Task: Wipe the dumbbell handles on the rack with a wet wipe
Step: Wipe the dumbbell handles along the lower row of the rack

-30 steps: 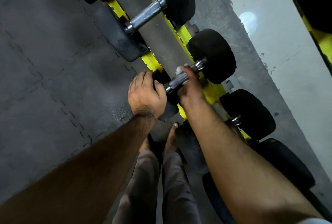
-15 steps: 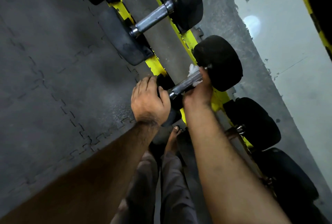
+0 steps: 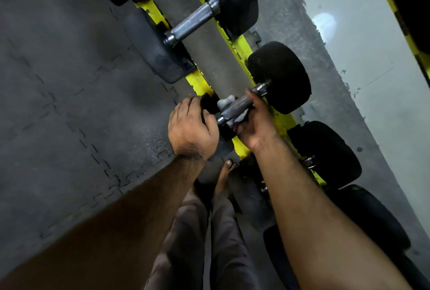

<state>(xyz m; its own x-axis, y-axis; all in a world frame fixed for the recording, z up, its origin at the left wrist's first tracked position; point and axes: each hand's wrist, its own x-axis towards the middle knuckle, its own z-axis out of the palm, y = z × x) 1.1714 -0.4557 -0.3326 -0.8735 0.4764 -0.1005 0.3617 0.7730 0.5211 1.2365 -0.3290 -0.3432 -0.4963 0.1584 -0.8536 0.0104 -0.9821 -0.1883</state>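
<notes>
A black dumbbell lies across the yellow rack (image 3: 240, 48), its knurled steel handle (image 3: 237, 107) in the middle of the view. My right hand (image 3: 254, 124) cups the handle from below with a white wet wipe (image 3: 225, 102) wrapped around the bar; the wipe shows above and below the handle. My left hand (image 3: 192, 126) grips the near black head (image 3: 209, 105) of that dumbbell, mostly hiding it. The far head (image 3: 282, 75) is in full view.
A bigger dumbbell with a bare steel handle (image 3: 192, 23) sits further along the rack. More black dumbbells (image 3: 325, 150) lie nearer me on the right. Dark rubber floor tiles (image 3: 69, 103) spread to the left; my legs and a bare foot (image 3: 223, 180) stand below the rack.
My right hand has slid the wipe back along the handle from the far head toward the near head and turned under the bar. My left hand has stayed on the near head.
</notes>
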